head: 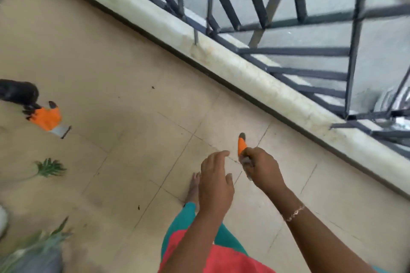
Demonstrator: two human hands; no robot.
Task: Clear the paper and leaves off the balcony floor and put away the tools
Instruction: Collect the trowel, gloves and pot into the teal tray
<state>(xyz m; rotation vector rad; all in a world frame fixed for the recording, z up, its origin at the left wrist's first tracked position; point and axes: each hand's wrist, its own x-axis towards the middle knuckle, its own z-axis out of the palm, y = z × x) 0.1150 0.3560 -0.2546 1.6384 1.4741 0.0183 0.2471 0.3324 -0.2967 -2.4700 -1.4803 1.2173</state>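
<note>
Over the floor [111, 62] by the railing [310, 51], a glove [242, 145] is bunched in the right hand [261, 168], with one orange finger poking up and away. The left hand [216, 178] hovers just beside it, bare, fingers loose, holding nothing. A second glove [46, 117] lies well off to the left, cuff toward the person, nearer the left hand. A leaf [50, 168] lies near it, likely the next pickup.
</note>
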